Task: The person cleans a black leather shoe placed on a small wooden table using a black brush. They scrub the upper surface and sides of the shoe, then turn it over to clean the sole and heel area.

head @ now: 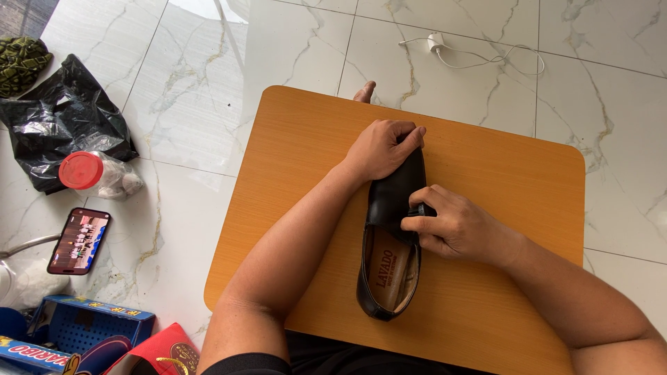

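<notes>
Head view. A black slip-on shoe [391, 243] lies on an orange board [500, 173], right of the board's centre. The left hand [381, 149] is clenched over the toe. The right hand [455, 228] pinches a small dark object [417, 210] against the vamp; what it is cannot be told. Progress, as judged: work on the upper is under way, not finished. The shoe's long axis runs near to far, toe pointing far, heel near.
</notes>
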